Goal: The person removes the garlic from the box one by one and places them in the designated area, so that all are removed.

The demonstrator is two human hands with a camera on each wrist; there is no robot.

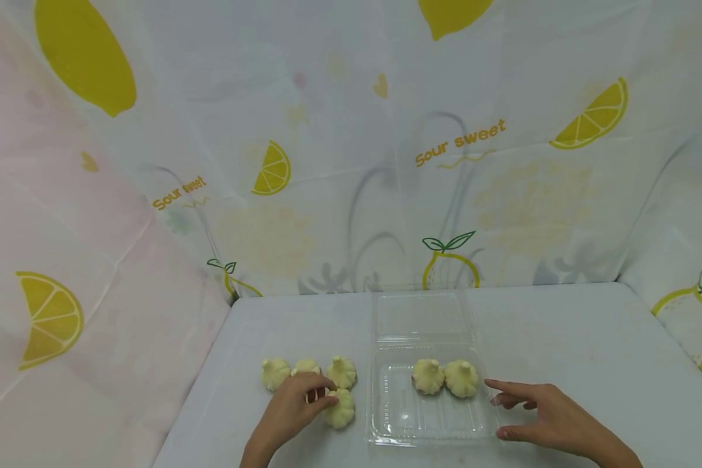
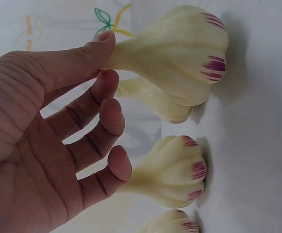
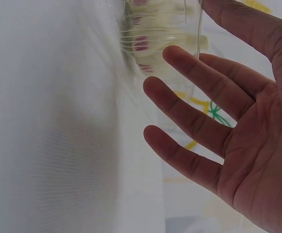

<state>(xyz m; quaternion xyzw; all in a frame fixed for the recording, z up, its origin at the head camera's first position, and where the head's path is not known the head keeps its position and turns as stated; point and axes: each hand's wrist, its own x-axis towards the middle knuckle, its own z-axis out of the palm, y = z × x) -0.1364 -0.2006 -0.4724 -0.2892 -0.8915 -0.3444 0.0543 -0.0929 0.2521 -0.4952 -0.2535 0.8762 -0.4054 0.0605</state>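
My left hand (image 1: 297,402) pinches the stem of a cream garlic bulb (image 1: 340,409) between thumb and forefinger. In the left wrist view this garlic bulb (image 2: 179,53) shows purple streaks at its base, and the other fingers curl loosely beside it. Behind it stand more bulbs: one on the left (image 1: 275,374), one partly hidden by the hand, and another garlic bulb (image 1: 342,372) to the right. A clear plastic clamshell box (image 1: 389,403) lies with its lid back, two garlic bulbs (image 1: 444,378) inside at the right. My right hand (image 1: 546,416) has its fingers extended at the box's right edge.
The box's clear lid (image 1: 422,315) lies flat toward the back of the white table (image 1: 573,338). A lemon-printed cloth (image 1: 339,247) hangs behind the table and along both sides.
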